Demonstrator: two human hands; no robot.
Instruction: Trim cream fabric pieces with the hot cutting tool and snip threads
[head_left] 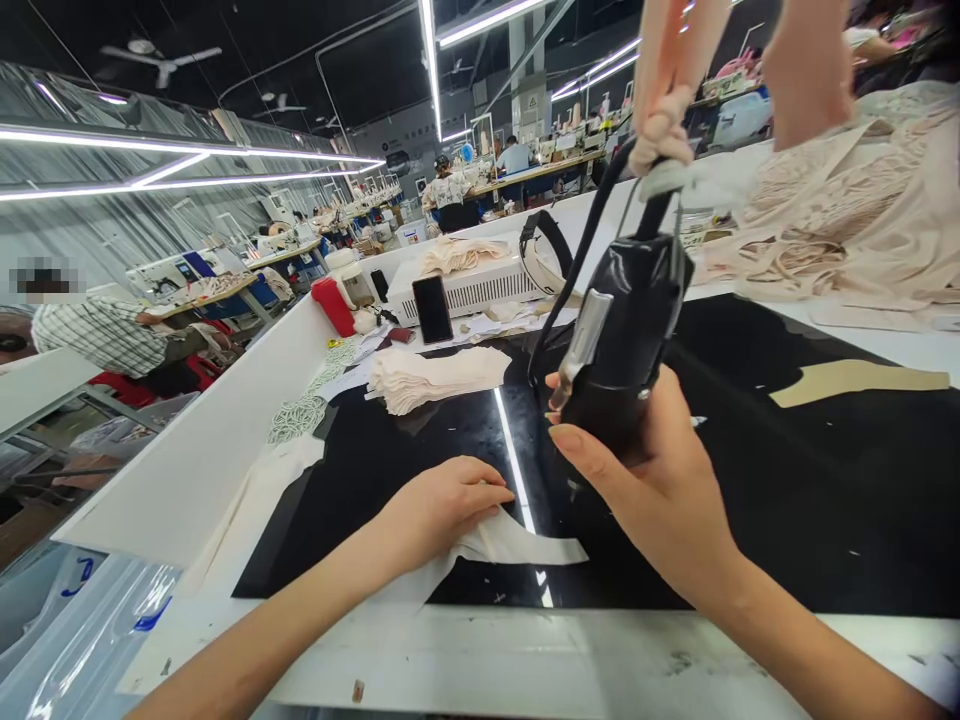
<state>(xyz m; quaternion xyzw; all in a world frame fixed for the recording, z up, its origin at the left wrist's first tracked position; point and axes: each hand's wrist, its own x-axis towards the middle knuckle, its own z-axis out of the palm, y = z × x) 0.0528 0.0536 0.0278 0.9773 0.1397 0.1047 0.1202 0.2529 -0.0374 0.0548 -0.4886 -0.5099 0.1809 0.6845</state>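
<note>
A shiny black corded hand tool (626, 330) with a silver metal lever on its side hangs from a knotted pale fabric strip above the table. My right hand (660, 470) is closed round its lower end, thumb in front. What the tool's underside looks like is hidden. My left hand (457, 500) rests low on the black glossy work surface (750, 500), fingers together and bent over a cream fabric piece (517, 540). One curved end of that piece sticks out to the right of the fingers; its other part trails toward the table's front edge.
Behind my hands lie a stack of cream cut pieces (439, 375), a phone (433, 308) and a white vented box (480, 280). A beige curved piece (855, 380) lies at right, below a large fabric heap (862, 210). A person (97, 330) sits at far left.
</note>
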